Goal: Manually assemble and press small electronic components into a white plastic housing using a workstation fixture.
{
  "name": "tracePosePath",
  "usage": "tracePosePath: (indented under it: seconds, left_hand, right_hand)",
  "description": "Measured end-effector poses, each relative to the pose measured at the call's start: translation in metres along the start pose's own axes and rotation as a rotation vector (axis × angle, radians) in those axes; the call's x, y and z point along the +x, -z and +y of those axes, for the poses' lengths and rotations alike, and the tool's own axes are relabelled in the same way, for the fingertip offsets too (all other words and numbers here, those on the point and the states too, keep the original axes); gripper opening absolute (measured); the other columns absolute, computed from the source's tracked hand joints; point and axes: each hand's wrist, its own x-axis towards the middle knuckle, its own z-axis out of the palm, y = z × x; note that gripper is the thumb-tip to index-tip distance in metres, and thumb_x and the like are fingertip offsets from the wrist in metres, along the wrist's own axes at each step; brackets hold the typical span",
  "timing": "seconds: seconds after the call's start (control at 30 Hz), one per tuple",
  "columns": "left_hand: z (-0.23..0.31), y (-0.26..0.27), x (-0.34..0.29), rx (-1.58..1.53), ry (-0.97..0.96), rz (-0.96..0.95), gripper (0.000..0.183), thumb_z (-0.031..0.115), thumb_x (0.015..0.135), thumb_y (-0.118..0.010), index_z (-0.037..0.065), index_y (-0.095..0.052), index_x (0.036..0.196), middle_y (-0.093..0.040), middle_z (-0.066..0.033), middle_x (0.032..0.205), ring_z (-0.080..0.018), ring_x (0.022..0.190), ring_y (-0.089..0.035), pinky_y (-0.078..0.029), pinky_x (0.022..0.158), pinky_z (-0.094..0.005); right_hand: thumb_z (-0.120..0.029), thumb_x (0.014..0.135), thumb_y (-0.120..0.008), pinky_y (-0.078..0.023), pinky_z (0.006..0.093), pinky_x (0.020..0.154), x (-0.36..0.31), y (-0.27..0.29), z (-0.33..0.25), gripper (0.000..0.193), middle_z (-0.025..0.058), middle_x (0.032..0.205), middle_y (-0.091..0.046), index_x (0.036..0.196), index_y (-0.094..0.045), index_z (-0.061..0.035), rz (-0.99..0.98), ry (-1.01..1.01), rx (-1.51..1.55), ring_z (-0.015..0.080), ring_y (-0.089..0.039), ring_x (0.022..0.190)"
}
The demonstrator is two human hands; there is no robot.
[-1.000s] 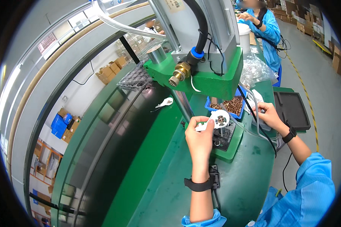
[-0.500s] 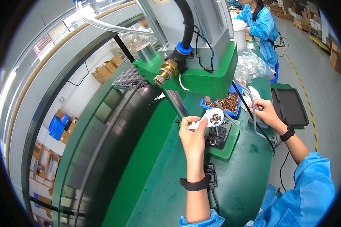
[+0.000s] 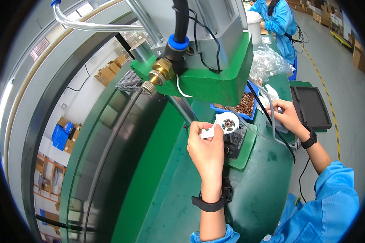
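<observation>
Left hand: the left hand (image 3: pixel 206 148) is clenched on the handle end of a white plastic part (image 3: pixel 221 124), thumb on top, wrist in a black strap.
Part location: the white plastic part sits just past the left fingertips, its round head over the black fixture (image 3: pixel 234 139) under the green press head (image 3: pixel 207 77).
Part orientation: its long axis runs from the tab in the fingers, up and to the right, to the ring-shaped head; the head's open face with a dark centre points upward toward the camera.
Why held so: I judge the grip at the tab keeps the fingers clear of the fixture and lets the head lie flat on it.
Right hand: the right hand (image 3: pixel 287 116) lies to the right of the fixture, fingers curled on a small white piece (image 3: pixel 271 110) beside a grey cable (image 3: pixel 270 121); whether it is truly gripping it I cannot tell.
Beyond the hands: a blue tray of brown metal bits (image 3: pixel 244 106) stands just past the fixture, within reach of both hands; clear bags (image 3: pixel 267 65) lie further off.
Right of the right hand: a black moulded tray (image 3: pixel 312 107) rests on the green tabletop (image 3: pixel 267 190).
Far away: another person in a blue coat (image 3: pixel 280 24) works at the next station.
</observation>
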Motion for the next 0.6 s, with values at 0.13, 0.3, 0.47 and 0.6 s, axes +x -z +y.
tracePosePath:
  seconds: [0.13,0.3,0.47,0.6]
  left_hand:
    - [-0.014,0.004,0.010,-0.373,0.244,-0.175,0.016,0.009,0.073,-0.067,0.003,-0.053,0.078,-0.055,-0.0009,0.070,-0.0047,0.060,-0.045,-0.032,0.051,-0.0186]
    - [-0.016,0.003,0.009,-0.167,0.135,-0.137,0.015,0.011,0.075,-0.067,0.005,-0.054,0.080,-0.051,0.0035,0.062,-0.0011,0.049,-0.037,-0.024,0.043,-0.0191]
    - [-0.016,0.006,0.010,-0.258,0.194,-0.201,0.015,0.013,0.076,-0.067,0.006,-0.054,0.080,-0.049,0.0059,0.060,0.0007,0.046,-0.033,-0.019,0.040,-0.0179]
    - [-0.018,0.007,0.011,-0.196,0.154,-0.186,0.016,0.014,0.077,-0.067,0.006,-0.054,0.081,-0.046,0.0071,0.059,0.0010,0.046,-0.031,-0.018,0.040,-0.0180]
  right_hand:
    - [-0.007,0.071,-0.067,-0.035,0.0218,0.056,0.000,0.001,0.000,0.011,0.0009,0.063,-0.054,0.079,-0.066,-0.0005,0.003,0.001,0.014,0.0068,-0.042,0.059]
    - [-0.007,0.071,-0.067,-0.035,0.0214,0.057,0.000,0.001,-0.003,0.011,0.0009,0.064,-0.054,0.080,-0.065,-0.0003,0.003,-0.004,0.019,0.0068,-0.041,0.059]
    - [-0.007,0.072,-0.066,-0.036,0.0209,0.058,-0.001,0.002,-0.005,0.010,0.0001,0.067,-0.056,0.079,-0.065,0.0000,-0.003,-0.005,0.037,0.0064,-0.042,0.061]
    - [-0.006,0.073,-0.066,-0.036,0.0208,0.059,-0.001,0.002,-0.008,0.010,0.0001,0.069,-0.058,0.080,-0.065,0.0000,-0.003,-0.015,0.043,0.0062,-0.043,0.062]
